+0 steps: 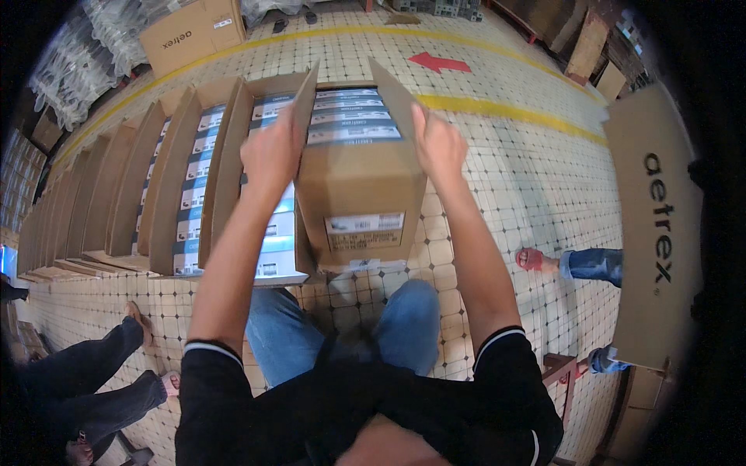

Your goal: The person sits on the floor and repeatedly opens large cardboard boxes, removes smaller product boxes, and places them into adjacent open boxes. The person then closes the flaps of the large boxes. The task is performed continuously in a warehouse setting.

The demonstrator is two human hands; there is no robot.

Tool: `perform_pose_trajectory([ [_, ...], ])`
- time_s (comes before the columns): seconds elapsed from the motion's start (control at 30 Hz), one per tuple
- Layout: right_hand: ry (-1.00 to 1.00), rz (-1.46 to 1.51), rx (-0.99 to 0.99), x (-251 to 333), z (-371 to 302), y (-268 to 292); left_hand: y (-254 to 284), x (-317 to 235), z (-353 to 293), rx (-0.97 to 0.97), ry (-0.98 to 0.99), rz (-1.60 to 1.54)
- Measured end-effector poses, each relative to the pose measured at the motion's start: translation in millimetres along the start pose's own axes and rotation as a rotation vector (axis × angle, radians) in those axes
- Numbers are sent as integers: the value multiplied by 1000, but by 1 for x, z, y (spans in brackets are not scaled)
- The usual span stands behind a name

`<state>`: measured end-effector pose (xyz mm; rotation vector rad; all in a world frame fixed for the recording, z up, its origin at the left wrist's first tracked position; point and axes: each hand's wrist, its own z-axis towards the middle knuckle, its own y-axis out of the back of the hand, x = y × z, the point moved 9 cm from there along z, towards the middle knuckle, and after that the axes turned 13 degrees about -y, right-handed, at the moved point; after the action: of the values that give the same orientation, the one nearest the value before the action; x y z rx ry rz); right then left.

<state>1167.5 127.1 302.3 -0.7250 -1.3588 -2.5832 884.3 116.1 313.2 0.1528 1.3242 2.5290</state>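
Black sleeves and my blue-jeaned knees sit closest, and past them my left hand grips the left flap of the open cardboard carton on the tiled floor ahead, while my right hand clasps the right flap. Both flaps stand up, the packed boxes show inside, so I judge filling is done and closing is left. More open cartons line up touching it on my left.
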Motion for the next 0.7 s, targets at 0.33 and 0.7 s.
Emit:
perform_pose_trajectory([
  [0.33,-34,-185,192,55,133,-19,-17,41,151,117,-30,-51],
  [0.7,-78,-183,173,50,140,-26,-21,42,157,55,-82,-49],
])
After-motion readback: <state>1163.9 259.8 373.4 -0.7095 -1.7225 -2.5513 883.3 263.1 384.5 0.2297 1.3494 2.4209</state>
